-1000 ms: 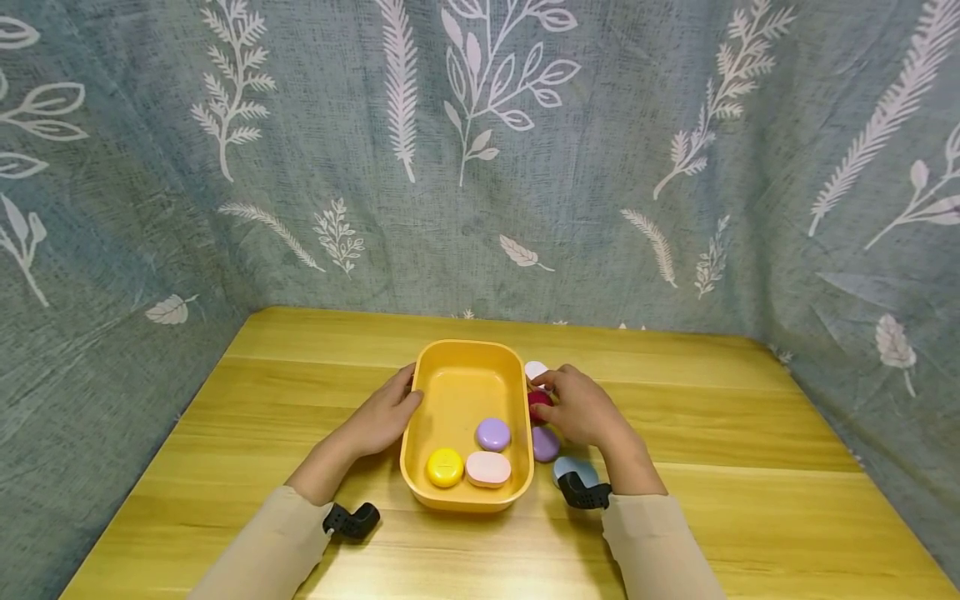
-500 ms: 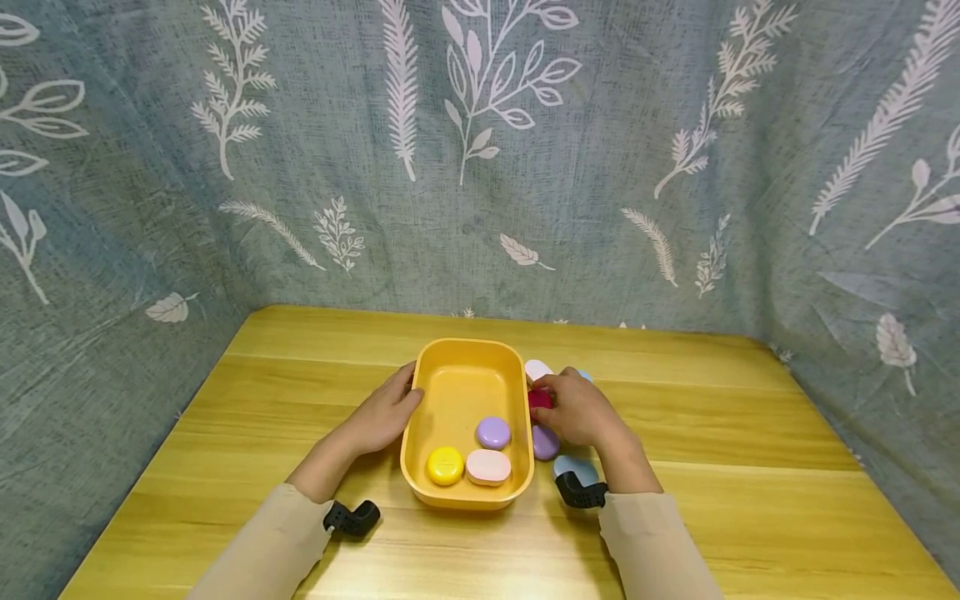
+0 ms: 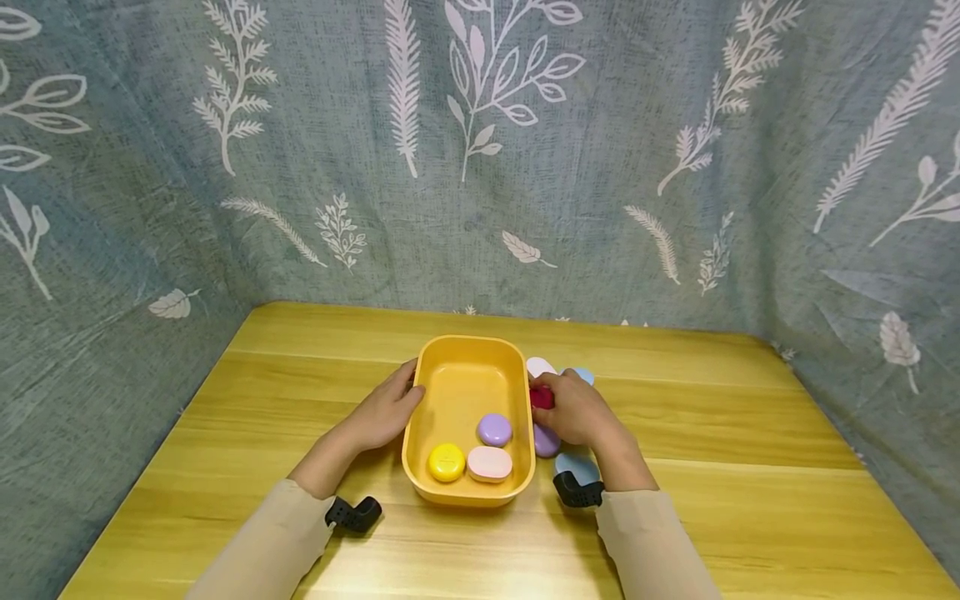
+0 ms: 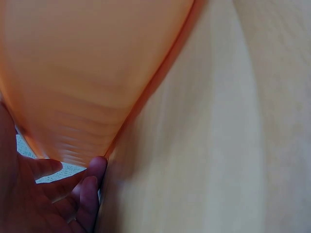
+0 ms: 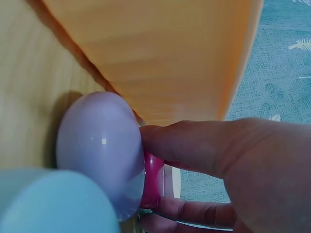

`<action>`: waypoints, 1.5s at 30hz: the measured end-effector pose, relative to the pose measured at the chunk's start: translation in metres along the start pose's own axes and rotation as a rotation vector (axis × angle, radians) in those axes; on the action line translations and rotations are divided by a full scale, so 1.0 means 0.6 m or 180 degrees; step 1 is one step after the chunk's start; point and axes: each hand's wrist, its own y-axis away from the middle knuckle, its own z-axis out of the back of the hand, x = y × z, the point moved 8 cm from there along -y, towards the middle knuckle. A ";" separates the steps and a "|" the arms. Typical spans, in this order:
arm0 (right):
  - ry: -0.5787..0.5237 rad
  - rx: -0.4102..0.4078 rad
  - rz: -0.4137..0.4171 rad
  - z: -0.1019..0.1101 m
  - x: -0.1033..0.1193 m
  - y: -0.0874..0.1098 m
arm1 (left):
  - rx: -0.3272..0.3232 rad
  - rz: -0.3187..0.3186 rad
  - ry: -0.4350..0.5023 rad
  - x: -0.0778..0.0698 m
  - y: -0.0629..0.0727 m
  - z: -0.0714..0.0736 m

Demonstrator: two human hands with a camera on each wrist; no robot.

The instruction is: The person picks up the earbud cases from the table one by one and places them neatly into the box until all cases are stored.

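Note:
My left hand [image 3: 384, 408] holds the left wall of a yellow plastic bin [image 3: 468, 346], thumb at the rim and fingers along the outside. In the left wrist view, fingertips [image 4: 97, 167] rest at the bin's lower edge. Just outside the bin's right wall, my right hand [image 3: 579, 406] pinches a small dark red rounded piece [image 3: 542, 398] between thumb and fingers. The right wrist view shows this red piece [image 5: 154, 179] partly hidden behind a glossy purple rounded piece [image 5: 99, 145]. Inside the bin lie a yellow round piece [image 3: 446, 462], a pink oval piece [image 3: 490, 464] and a purple round piece [image 3: 495, 429].
Right of the bin, a white piece [image 3: 540, 367] and a light blue piece [image 3: 579, 377] lie beyond my right hand. Another light blue piece [image 3: 577, 468] lies by the right wrist's black camera mount [image 3: 577, 490]. A patterned curtain [image 3: 450, 250] hangs behind the wooden table [image 3: 300, 350].
My right fingers have drawn in on the red piece, and the hand has shifted slightly, showing more of the light blue piece behind it. The left hand and bin stay put.

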 end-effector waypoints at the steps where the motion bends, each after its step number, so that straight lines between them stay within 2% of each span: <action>1: -0.0005 -0.0012 -0.0008 0.000 0.000 0.000 | 0.0001 0.0000 -0.0004 0.000 0.000 0.000; 14: 0.0053 -0.0126 -0.0109 -0.007 -0.001 -0.004 | -0.0011 0.0000 0.0019 0.000 -0.001 0.001; 25: 0.0059 -0.0117 -0.0241 -0.001 -0.004 0.000 | -0.0005 -0.0010 0.0064 0.001 -0.001 0.001; 45: -0.0075 -0.0203 -0.0204 0.021 -0.003 0.002 | -0.0035 0.0030 0.0048 -0.002 0.000 0.002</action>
